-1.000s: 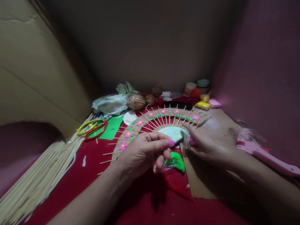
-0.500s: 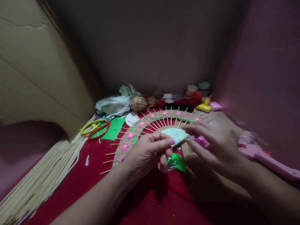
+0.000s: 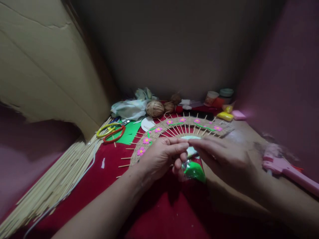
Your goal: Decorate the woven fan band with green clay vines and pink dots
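A woven arc (image 3: 161, 128) of twine and sticks, dotted with pink clay flowers and green vines, lies on the red cloth. Above its near side my left hand (image 3: 166, 154) pinches thumb against index finger; in the earlier view a bit of pink showed there, now what it holds is hidden. My right hand (image 3: 221, 152) reaches in from the right, fingers extended, its fingertips meeting the left ones. Beneath both hands are a pale patterned half-round piece (image 3: 191, 151) and a packet of green clay (image 3: 195, 171).
Scissors (image 3: 113, 132) lie on green sheets (image 3: 129, 132) at the left, beside a long bundle of sticks (image 3: 57, 172). Twine balls (image 3: 155, 109), a cup (image 3: 211, 98) and yellow clay packets (image 3: 225, 116) stand behind. A pink glue gun (image 3: 286, 167) is at right.
The view has shifted, moving the scene rightward. My right hand has come over to the left hand, and their fingertips now meet. The pink bit at my left fingertips no longer shows.
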A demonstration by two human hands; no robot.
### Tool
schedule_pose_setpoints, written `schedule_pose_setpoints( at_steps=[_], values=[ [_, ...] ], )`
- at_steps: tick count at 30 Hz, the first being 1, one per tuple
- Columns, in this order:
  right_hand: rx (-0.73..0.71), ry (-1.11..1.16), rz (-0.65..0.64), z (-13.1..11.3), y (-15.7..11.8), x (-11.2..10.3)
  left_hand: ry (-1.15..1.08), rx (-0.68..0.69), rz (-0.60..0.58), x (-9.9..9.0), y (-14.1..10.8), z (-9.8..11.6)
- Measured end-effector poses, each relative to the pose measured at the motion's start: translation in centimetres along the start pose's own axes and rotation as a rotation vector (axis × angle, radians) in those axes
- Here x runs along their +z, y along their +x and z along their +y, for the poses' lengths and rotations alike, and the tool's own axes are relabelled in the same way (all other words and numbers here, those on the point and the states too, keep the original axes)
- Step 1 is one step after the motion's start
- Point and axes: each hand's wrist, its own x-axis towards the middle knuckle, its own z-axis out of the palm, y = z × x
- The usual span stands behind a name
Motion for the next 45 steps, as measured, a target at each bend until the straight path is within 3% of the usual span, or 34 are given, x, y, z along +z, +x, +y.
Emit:
schedule_pose_setpoints(
  at_steps=[3, 6, 9, 12, 17, 22, 29, 34, 39, 45],
  values=[
    [0.288, 0.247, 0.067, -0.1, 1.7, 0.0, -0.108, 0.074, 0.077, -0.3, 0.1, 0.4],
    [0.6, 0.706, 0.092, 0.2, 2.8, 0.4, -0.175, 0.149, 0.152, -0.4, 0.4, 0.5],
    [0.783, 1.087, 0.102, 0.7, 3.0, 1.3, -0.188, 0.232, 0.222, -0.5, 0.6, 0.9],
    [0.905, 1.217, 0.077, 1.3, 2.4, 2.0, -0.177, 0.29, 0.229, -0.7, 0.4, 1.7],
    [0.871, 1.178, 0.123, 1.5, 1.5, 2.5, -0.053, 0.372, 0.235, -1.3, -0.7, 3.7],
    [0.924, 1.194, 0.049, 1.4, 1.0, 2.7, 0.02, 0.431, 0.318, -2.0, -1.3, 4.8],
    [0.973, 1.197, 0.007, 1.4, 0.9, 2.8, 0.135, 0.373, 0.115, -2.5, -1.3, 4.7],
    [0.919, 1.175, 0.048, 1.4, 1.0, 2.9, 0.173, 0.374, 0.173, -2.3, -1.4, 4.6],
    [0.885, 1.216, 0.051, 1.7, 0.7, 3.0, 0.123, 0.404, 0.159, -2.6, -1.2, 4.6],
    [0.979, 1.31, 0.015, 1.0, 0.8, 2.5, 0.07, 0.342, 0.113, -2.3, -1.0, 4.3]
  ],
)
